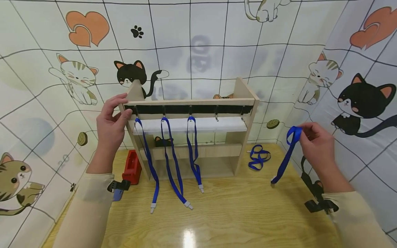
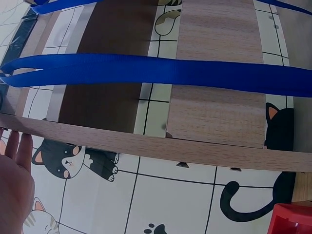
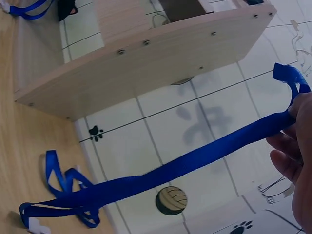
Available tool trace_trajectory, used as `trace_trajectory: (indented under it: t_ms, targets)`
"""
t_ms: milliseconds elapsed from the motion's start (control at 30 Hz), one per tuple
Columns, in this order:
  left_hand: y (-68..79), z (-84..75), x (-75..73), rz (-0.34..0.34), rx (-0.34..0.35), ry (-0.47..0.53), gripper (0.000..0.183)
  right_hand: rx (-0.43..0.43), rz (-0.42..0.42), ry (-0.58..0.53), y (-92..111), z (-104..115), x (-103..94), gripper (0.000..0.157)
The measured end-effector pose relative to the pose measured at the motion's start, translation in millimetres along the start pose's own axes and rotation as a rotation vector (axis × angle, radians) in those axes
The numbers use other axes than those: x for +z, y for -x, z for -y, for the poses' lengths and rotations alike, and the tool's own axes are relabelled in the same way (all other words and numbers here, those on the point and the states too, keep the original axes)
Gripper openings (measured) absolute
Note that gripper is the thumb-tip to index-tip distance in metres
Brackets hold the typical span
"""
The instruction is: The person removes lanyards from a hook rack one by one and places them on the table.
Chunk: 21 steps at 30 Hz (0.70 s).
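Observation:
A small wooden rack (image 1: 189, 102) with a row of metal hooks stands on the table. Blue lanyards (image 1: 177, 162) with white clips hang from its left, second and middle hooks; the two hooks at the right (image 1: 216, 113) carry nothing. My left hand (image 1: 113, 119) grips the rack's upper left corner, thumb in front; in the left wrist view only some fingers (image 2: 24, 151) show beside the side board. Out to the right, my right hand (image 1: 317, 143) pinches a folded blue lanyard (image 3: 195, 158) near its looped top, its clip end hanging down close over the table.
Another blue lanyard (image 1: 258, 157) lies coiled on the table right of the rack. A red tape dispenser (image 1: 132, 167) sits at the rack's left, with a blue item (image 1: 118, 195) near my left sleeve. Walls with cat drawings enclose the table.

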State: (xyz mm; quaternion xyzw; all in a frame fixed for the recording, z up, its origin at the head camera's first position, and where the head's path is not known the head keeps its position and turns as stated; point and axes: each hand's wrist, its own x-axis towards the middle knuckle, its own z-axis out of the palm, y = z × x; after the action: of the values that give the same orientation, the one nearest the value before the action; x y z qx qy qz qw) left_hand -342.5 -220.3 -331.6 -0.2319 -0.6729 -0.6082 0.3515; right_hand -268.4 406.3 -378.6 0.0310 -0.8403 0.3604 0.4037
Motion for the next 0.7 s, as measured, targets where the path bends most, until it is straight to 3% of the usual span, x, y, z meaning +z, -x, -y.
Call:
trace_trajectory:
  t_ms: [133, 300, 467, 700]
  targets:
    - [-0.1, 2.0, -1.2, 0.0, 0.005, 0.027, 0.034, -0.021, 0.061, 0.014, 6.8, -11.1, 8.8, 0.013]
    - [0.1, 1.9, -1.4, 0.004, 0.005, 0.02, 0.035, 0.011, 0.14, 0.087, 14.1, -24.8, 13.3, 0.014]
    - [0.5, 1.0, -1.1, 0.007, 0.0, 0.009, 0.035, 0.047, 0.192, 0.125, 17.9, -42.8, 15.6, 0.016]
    - [0.2, 2.2, -1.0, 0.001, -0.001, 0.027, 0.035, 0.028, 0.253, 0.145, 21.5, -64.9, 24.7, 0.013]
